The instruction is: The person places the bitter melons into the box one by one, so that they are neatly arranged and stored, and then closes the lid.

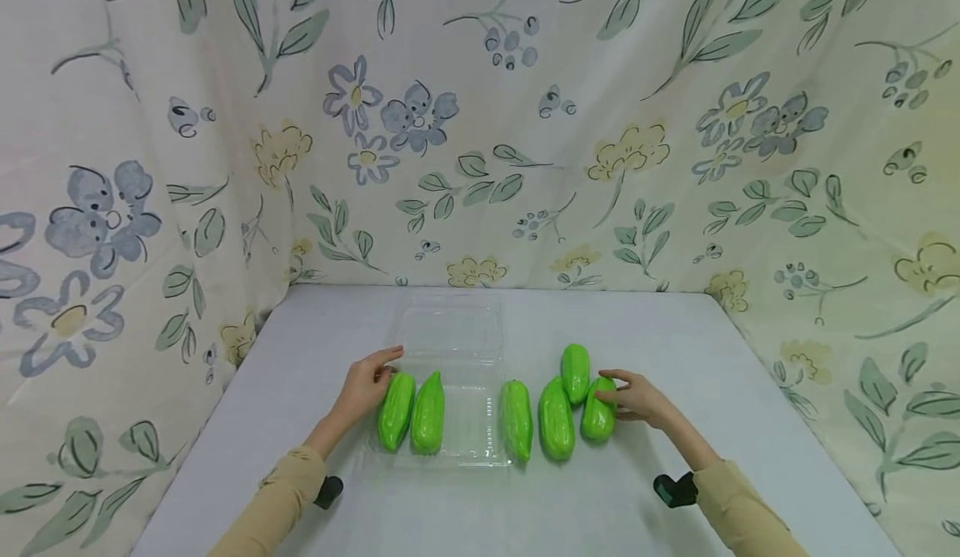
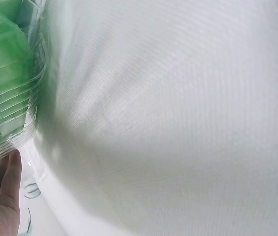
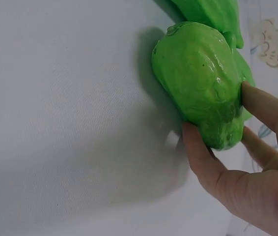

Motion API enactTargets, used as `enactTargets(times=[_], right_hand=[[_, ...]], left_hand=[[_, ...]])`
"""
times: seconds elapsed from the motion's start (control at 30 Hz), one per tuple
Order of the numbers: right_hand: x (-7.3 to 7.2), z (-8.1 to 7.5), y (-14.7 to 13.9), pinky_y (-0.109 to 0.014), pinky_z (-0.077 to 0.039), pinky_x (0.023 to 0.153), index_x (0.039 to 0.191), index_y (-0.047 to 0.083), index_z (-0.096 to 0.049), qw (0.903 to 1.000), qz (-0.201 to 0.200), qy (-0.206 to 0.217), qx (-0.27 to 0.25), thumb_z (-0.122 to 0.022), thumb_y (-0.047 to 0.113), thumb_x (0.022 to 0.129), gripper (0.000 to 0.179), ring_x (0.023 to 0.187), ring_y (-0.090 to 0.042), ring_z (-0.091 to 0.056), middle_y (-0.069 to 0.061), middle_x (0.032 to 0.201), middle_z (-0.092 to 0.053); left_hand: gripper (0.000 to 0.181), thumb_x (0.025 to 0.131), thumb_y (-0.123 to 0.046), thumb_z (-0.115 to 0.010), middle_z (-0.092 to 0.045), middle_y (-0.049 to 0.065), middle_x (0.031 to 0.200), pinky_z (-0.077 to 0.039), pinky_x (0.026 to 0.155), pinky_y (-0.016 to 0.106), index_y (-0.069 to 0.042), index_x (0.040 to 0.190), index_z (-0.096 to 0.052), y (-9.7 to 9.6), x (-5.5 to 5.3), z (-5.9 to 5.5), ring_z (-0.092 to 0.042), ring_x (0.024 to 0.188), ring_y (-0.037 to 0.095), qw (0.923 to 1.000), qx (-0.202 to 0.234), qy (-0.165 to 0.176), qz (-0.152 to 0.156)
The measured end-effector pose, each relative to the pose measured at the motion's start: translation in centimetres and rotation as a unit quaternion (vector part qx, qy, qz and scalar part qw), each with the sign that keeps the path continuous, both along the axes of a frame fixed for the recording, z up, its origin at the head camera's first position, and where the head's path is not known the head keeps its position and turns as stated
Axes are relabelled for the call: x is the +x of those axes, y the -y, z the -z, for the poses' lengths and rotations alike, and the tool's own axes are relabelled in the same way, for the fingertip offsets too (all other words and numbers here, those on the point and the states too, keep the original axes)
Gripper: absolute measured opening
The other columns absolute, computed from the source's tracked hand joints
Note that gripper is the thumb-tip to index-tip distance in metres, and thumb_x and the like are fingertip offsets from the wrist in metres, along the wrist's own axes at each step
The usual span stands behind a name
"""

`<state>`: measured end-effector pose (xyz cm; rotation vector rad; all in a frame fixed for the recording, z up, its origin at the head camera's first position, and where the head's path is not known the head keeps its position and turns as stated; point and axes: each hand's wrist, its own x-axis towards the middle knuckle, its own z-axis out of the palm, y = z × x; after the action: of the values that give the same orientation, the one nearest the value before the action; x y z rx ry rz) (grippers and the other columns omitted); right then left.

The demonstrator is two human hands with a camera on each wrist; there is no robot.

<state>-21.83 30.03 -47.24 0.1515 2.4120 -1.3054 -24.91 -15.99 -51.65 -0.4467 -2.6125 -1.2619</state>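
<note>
Beige sleeves lead forward, right grip pinching a green vegetable, left grip straight-fingered against clear tray.

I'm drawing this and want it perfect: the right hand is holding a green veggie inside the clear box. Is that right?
Almost! The veggie isn't inside the clear box; the head view shows it outside, off to the right of the box. The rest is right: it's green, and the right hand is holding it.
</note>
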Motion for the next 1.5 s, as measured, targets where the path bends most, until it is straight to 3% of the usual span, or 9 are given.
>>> enactTargets(times=[1.1,1.5], right_hand=[[0.66,-0.13,0.13,-0.045,-0.056,0.086,0.142,-0.006,-0.033,0.9999,0.008,-0.007,0.009,-0.060,0.020,0.093,0.062,0.120,-0.049,-0.047,-0.042,0.136,-0.033],[0.61,0.05,0.23,-0.045,-0.055,0.088,0.142,-0.007,-0.033,0.9999,0.006,-0.008,-0.010,-0.060,0.020,0.092,0.063,0.122,-0.049,-0.045,-0.043,0.137,-0.031]], left_hand=[[0.039,0.089,0.009,-0.049,-0.060,0.015,0.129,-0.057,0.083,0.038,0.000,0.126,-0.060,-0.23,-0.26,0.17,-0.066,0.103,0.031,0.9999,0.001,0.012,-0.005],[0.039,0.088,0.010,-0.050,-0.061,0.017,0.128,-0.058,0.079,0.039,0.001,0.124,-0.061,0.09,-0.13,0.08,-0.067,0.099,0.032,1.0000,-0.001,-0.007,-0.002]])
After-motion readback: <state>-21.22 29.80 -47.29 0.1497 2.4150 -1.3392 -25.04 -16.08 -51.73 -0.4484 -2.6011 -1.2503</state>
